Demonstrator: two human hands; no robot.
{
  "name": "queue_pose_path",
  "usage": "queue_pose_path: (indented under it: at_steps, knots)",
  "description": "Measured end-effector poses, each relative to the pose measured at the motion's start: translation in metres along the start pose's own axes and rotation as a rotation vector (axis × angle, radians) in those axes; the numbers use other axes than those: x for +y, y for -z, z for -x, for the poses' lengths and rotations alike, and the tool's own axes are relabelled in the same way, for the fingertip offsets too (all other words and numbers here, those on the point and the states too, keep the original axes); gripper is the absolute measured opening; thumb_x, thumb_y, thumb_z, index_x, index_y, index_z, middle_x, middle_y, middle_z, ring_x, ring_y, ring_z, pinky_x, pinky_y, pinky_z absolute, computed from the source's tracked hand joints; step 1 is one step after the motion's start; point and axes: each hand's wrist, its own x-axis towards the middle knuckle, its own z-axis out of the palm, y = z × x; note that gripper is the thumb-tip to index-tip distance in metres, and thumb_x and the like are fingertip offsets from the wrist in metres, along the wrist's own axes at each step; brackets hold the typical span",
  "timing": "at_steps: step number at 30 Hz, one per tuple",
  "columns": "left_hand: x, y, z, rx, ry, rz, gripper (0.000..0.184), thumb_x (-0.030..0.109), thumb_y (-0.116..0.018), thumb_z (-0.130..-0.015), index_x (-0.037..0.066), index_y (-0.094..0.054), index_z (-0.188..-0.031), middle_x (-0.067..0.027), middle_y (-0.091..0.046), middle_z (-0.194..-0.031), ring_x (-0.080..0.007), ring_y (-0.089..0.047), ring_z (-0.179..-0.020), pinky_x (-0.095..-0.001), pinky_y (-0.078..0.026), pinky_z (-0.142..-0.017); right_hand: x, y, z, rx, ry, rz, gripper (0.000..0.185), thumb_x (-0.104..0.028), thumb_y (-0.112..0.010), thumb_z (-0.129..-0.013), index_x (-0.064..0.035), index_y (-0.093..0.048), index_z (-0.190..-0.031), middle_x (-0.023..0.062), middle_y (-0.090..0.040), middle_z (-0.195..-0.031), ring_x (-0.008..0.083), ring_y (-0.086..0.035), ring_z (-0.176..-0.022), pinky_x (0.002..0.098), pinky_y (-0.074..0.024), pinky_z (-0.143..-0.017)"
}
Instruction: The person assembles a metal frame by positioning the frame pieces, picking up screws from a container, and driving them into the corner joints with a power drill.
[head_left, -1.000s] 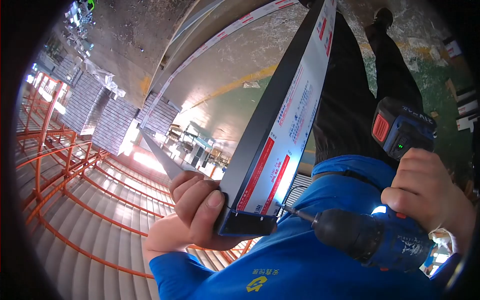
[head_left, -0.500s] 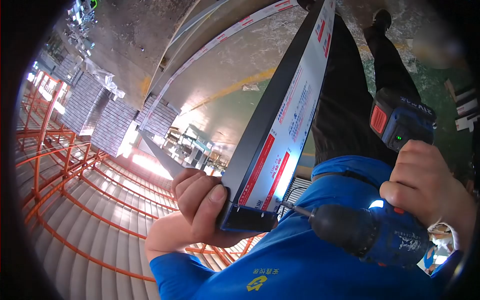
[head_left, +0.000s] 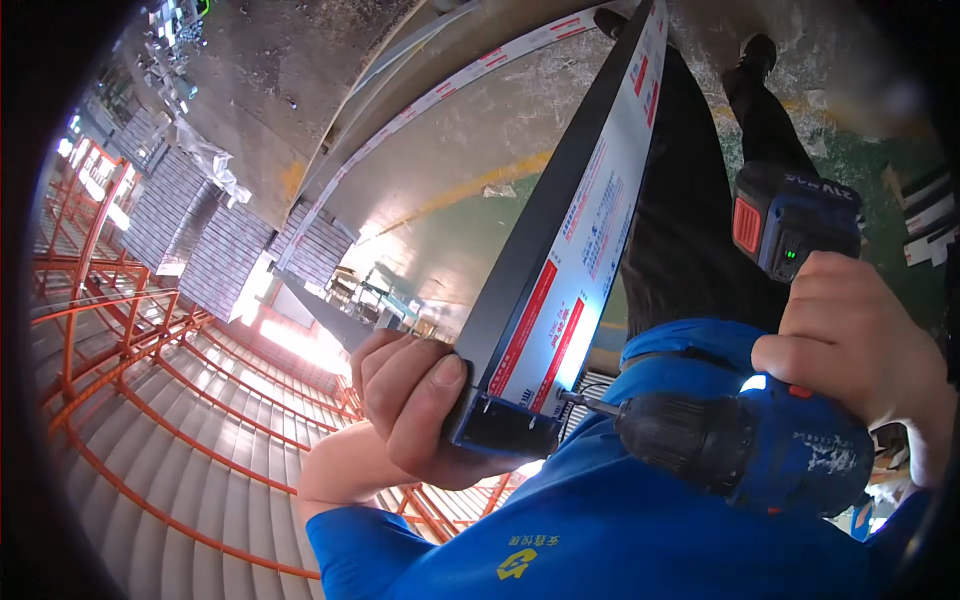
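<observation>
My left hand (head_left: 415,405) is wrapped round the near end of a long dark profile (head_left: 520,285), thumb on top. White protective film with red and blue print covers one face, and a dark cap closes the near end. The profile slopes away past my legs, its far end by my foot. In my right hand (head_left: 850,345) is a blue and black cordless drill (head_left: 740,440), gripped by the handle, its battery pack pointing away from me. The drill bit (head_left: 592,403) meets the filmed face near the capped end, and the drill's lamp lights that spot.
Another film-wrapped strip (head_left: 440,92) curves along the edge of a worn table (head_left: 270,90) at upper left. Stacks of wrapped profiles (head_left: 215,250) stand beyond it, near orange metal framing (head_left: 75,330). More pieces (head_left: 930,220) lie on the floor at right.
The near end of the profile and my left hand have shifted slightly right and down in view. The drill has shifted slightly left, its bit still at the profile's end.
</observation>
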Motion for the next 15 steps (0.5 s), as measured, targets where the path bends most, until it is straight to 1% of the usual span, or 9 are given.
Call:
queue_pose_path:
  at_steps: [1, 5, 7, 8, 10, 13, 14, 15]
  knots:
    - [0.000, 0.002, 0.000, -0.019, 0.001, -0.005, 0.078, 0.062, -0.081, -0.080, 0.012, -0.047, -0.129, -0.0089, -0.060, -0.107, -0.0216, -0.061, -0.096, -0.0416, -0.048, -0.086, 0.000, 0.003, 0.000, -0.045, -0.006, -0.031, 0.028, -0.026, -0.073, -0.084, -0.0140, -0.065, -0.108, 0.0026, -0.055, -0.073, 0.0211, -0.060, -0.070, 0.0388, -0.0448, -0.070]
    - [0.002, -0.005, 0.004, 0.035, 0.012, 0.010, 0.075, 0.062, -0.080, -0.080, 0.012, -0.048, -0.127, -0.0086, -0.062, -0.103, -0.0222, -0.063, -0.093, -0.0426, -0.049, -0.087, -0.007, -0.002, 0.002, 0.013, -0.028, -0.011, 0.030, -0.025, -0.074, -0.082, -0.0149, -0.065, -0.108, 0.0027, -0.054, -0.071, 0.0208, -0.060, -0.069, 0.0395, -0.0452, -0.069]
    - [0.007, -0.009, 0.005, 0.080, 0.032, -0.019, 0.075, 0.063, -0.080, -0.080, 0.012, -0.049, -0.126, -0.0083, -0.063, -0.099, -0.0226, -0.064, -0.090, -0.0438, -0.050, -0.086, -0.009, 0.003, -0.005, 0.064, 0.050, 0.213, 0.031, -0.028, -0.076, -0.069, -0.0133, -0.062, -0.094, 0.0018, -0.051, -0.066, 0.0210, -0.057, -0.063, 0.0386, -0.0453, -0.070]
    - [0.007, -0.011, 0.009, 0.091, 0.030, -0.030, 0.075, 0.063, -0.080, -0.080, 0.012, -0.050, -0.125, -0.0086, -0.063, -0.097, -0.0223, -0.065, -0.089, -0.0443, -0.050, -0.085, -0.007, 0.007, -0.007, 0.132, 0.131, 0.339, 0.035, -0.026, -0.075, -0.067, -0.0143, -0.063, -0.098, 0.0009, -0.049, -0.067, 0.0201, -0.056, -0.064, 0.0412, -0.0472, -0.073]
    - [0.006, -0.009, 0.009, 0.072, 0.020, -0.038, 0.074, 0.062, -0.080, -0.080, 0.012, -0.050, -0.125, -0.0087, -0.062, -0.097, -0.0224, -0.065, -0.088, -0.0443, -0.050, -0.084, -0.018, 0.027, -0.016, 0.077, 0.137, 0.445, 0.028, -0.025, -0.078, -0.080, -0.0180, -0.070, -0.105, 0.0024, -0.054, -0.073, 0.0193, -0.059, -0.071, 0.0384, -0.0511, -0.077]
    - [0.002, -0.008, 0.004, 0.060, -0.004, -0.008, 0.073, 0.062, -0.079, -0.082, 0.011, -0.049, -0.125, -0.0089, -0.061, -0.099, -0.0228, -0.063, -0.088, -0.0440, -0.050, -0.083, -0.019, 0.021, -0.010, 0.103, 0.097, 0.374, 0.029, -0.025, -0.078, -0.080, -0.0176, -0.070, -0.107, 0.0026, -0.055, -0.074, 0.0197, -0.059, -0.072, 0.0395, -0.0507, -0.078]
    - [0.001, -0.006, 0.004, 0.047, 0.004, -0.011, 0.074, 0.060, -0.079, -0.082, 0.011, -0.047, -0.127, -0.0092, -0.060, -0.103, -0.0222, -0.062, -0.091, -0.0421, -0.049, -0.083, -0.018, 0.018, -0.006, 0.116, 0.079, 0.338, 0.030, -0.026, -0.078, -0.081, -0.0174, -0.071, -0.109, 0.0027, -0.056, -0.075, 0.0200, -0.059, -0.073, 0.0401, -0.0506, -0.078]
    - [0.002, -0.005, 0.004, 0.041, 0.009, -0.007, 0.074, 0.060, -0.079, -0.082, 0.011, -0.047, -0.127, -0.0092, -0.060, -0.103, -0.0222, -0.062, -0.091, -0.0421, -0.049, -0.083, -0.017, 0.014, -0.004, 0.130, 0.063, 0.298, 0.031, -0.026, -0.078, -0.081, -0.0172, -0.071, -0.110, 0.0028, -0.056, -0.076, 0.0202, -0.059, -0.073, 0.0407, -0.0504, -0.079]
